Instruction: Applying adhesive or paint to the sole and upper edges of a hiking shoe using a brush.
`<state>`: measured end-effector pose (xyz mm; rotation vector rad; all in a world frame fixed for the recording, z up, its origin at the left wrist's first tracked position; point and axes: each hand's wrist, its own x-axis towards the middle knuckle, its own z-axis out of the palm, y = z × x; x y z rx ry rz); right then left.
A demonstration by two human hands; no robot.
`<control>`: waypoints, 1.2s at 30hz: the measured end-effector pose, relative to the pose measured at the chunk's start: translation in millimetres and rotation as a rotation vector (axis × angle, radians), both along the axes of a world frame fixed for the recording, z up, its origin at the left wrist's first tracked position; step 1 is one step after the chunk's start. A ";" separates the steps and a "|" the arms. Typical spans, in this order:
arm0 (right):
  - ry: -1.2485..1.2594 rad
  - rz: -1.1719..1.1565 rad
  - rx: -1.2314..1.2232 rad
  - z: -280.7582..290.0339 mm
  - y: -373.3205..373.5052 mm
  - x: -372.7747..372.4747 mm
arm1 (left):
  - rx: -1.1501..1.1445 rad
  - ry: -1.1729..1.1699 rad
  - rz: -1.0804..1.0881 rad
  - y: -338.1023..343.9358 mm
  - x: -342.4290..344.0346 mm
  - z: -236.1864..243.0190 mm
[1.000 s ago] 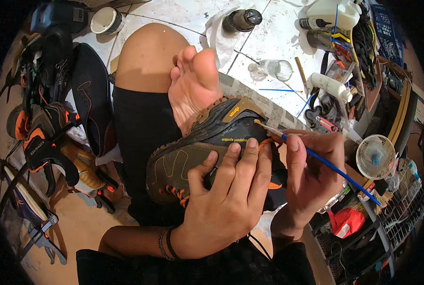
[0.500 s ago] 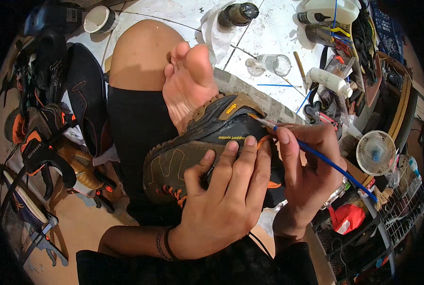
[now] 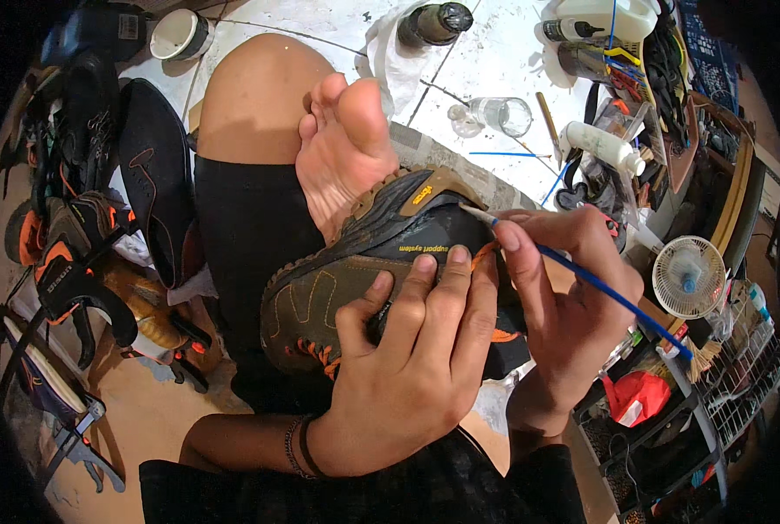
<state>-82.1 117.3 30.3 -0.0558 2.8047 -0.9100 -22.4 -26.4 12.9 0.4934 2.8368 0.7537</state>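
A brown and black shoe (image 3: 298, 301) with orange laces lies on its side across my lap, its lugged sole edge toward my bare foot (image 3: 355, 131). Over its upper my left hand (image 3: 416, 349) is laid, fingers slightly bent and holding it down; the thumb is out of sight. My right hand (image 3: 564, 306) pinches a thin blue-handled paintbrush (image 3: 660, 334) close to its pale ferrule. The brush tip is at the seam where the sole rim meets the black upper, near the yellow lettering.
At left are clamped shoes (image 3: 67, 288) and a dark shoe upper (image 3: 152, 183). Ahead stand a white tub (image 3: 180, 37), a dark bottle (image 3: 435, 24) and a glass jar (image 3: 505, 115) on white tiles. To the right are a white bottle (image 3: 604, 146), a small fan (image 3: 688, 275) and a wire rack (image 3: 739, 375).
The brush tip has shifted slightly left and up along the seam, and my right hand has tilted a little. My left hand stays on the shoe. The whole view has drifted slightly.
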 end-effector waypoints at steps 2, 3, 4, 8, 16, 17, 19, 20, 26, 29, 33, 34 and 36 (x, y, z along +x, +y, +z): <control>0.004 0.049 -0.021 -1.2 3.2 -9.4 | 0.002 0.007 0.000 0.0 -1.2 1.4; 0.006 0.099 -0.043 -1.3 4.6 -13.6 | 0.010 -0.002 0.001 0.4 -2.2 2.7; 0.011 0.100 -0.035 -0.3 5.4 -14.9 | 0.021 -0.010 0.002 0.7 -2.6 3.2; 0.031 0.158 -0.112 -0.2 10.6 -17.2 | -0.008 0.005 0.008 4.1 -5.3 6.9; 0.078 0.082 -0.030 -5.6 9.3 -5.8 | 0.125 -0.129 -0.043 -4.7 -4.1 9.2; 0.079 0.103 -0.070 -9.7 12.2 -4.4 | 0.133 -0.121 -0.042 -4.9 -4.0 9.5; 0.084 0.121 -0.099 -9.0 12.5 -6.0 | 0.127 -0.135 -0.037 -5.6 -4.1 11.3; 0.106 0.174 -0.085 -6.5 10.9 -10.5 | 0.156 -0.160 -0.035 -6.3 -5.6 13.5; 0.061 0.290 -0.159 -13.2 3.8 -22.7 | 0.016 -0.088 0.003 -8.0 -5.0 11.8; 0.032 0.208 -0.142 -18.0 8.2 -18.6 | 0.015 -0.093 0.021 -5.1 -6.0 11.8; 0.087 0.098 0.096 1.7 6.8 -9.4 | 0.026 0.008 -0.020 -4.8 -2.3 8.7; 0.107 0.061 0.061 -3.4 6.4 -6.2 | 0.011 -0.007 -0.016 -3.8 -2.1 6.5; 0.116 0.023 0.025 -10.1 5.2 -2.2 | 0.038 0.018 -0.002 -2.5 0.2 2.6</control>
